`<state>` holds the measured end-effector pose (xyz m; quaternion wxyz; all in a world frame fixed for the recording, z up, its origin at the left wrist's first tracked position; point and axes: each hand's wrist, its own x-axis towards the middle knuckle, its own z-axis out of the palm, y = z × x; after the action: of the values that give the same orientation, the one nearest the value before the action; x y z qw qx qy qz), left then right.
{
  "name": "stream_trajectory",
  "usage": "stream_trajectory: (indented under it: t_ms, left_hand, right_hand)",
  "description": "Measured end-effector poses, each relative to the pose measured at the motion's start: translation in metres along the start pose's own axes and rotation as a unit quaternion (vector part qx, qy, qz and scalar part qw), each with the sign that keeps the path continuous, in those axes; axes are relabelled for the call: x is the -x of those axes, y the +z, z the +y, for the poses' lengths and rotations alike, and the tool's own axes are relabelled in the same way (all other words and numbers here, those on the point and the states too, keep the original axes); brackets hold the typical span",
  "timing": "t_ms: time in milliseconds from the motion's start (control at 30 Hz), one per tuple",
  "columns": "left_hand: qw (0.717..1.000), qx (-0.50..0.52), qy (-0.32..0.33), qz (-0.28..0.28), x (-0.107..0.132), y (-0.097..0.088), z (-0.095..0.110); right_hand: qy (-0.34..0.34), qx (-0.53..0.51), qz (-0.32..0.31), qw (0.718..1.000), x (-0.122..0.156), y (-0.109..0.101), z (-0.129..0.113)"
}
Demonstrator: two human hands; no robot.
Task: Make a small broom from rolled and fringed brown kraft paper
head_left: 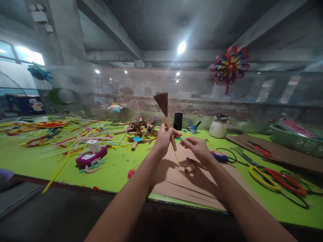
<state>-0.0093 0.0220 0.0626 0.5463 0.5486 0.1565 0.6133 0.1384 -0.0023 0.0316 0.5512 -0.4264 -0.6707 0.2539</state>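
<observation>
My left hand [163,137] is closed around a small broom-like bundle [165,114], a tan rolled handle with dark brown bristles fanning upward. My right hand [195,147] is just to its right, fingers pinched together near the handle's lower end, apparently on a thin yellowish strand that trails down; I cannot make out the strand clearly. Both hands hover above brown cardboard sheets [176,181] lying on the green table [118,168]. A short rolled paper tube [189,169] lies on the cardboard below my hands.
Coloured strips are scattered at the left [75,136], with a magenta box [91,157] near them. A scrap pile [140,129], black phone [178,120] and white kettle [219,126] stand behind. Scissors and cables [277,176] lie at the right, a green basket [297,137] beyond.
</observation>
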Motion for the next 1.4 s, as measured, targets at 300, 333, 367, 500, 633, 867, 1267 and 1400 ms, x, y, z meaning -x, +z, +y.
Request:
stream_trajectory:
  t_ms: [300, 333, 367, 500, 633, 867, 1267, 1400]
  left_hand:
    - [0.999, -0.027, -0.029, -0.03, 0.011, 0.024, 0.001]
    - [0.999, -0.019, -0.03, -0.029, 0.012, 0.023, 0.002]
    - [0.999, -0.007, -0.031, -0.027, 0.012, 0.023, 0.002]
    - [0.998, 0.039, -0.058, -0.011, 0.011, 0.021, 0.003]
    - [0.992, 0.063, -0.103, -0.027, 0.01, 0.016, 0.007]
    - [0.99, 0.053, -0.108, -0.072, 0.01, 0.01, 0.013]
    - [0.996, -0.085, -0.009, 0.022, 0.001, 0.006, -0.01]
    - [0.984, -0.168, 0.053, 0.002, 0.003, 0.005, -0.016]
  right_hand:
    - [0.075, -0.29, -0.113, 0.947, 0.009, 0.027, -0.011]
    - [0.088, -0.3, -0.124, 0.942, 0.01, 0.028, -0.011]
    - [0.099, -0.304, -0.129, 0.939, 0.01, 0.028, -0.01]
    - [0.126, -0.303, -0.147, 0.933, 0.011, 0.027, -0.009]
    - [0.16, -0.34, -0.218, 0.9, 0.013, 0.021, -0.015]
    - [0.152, -0.336, -0.249, 0.895, 0.015, 0.013, -0.016]
    - [-0.032, 0.087, 0.049, 0.994, 0.012, 0.029, -0.008]
    - [-0.132, 0.182, 0.12, 0.967, 0.012, 0.028, -0.005]
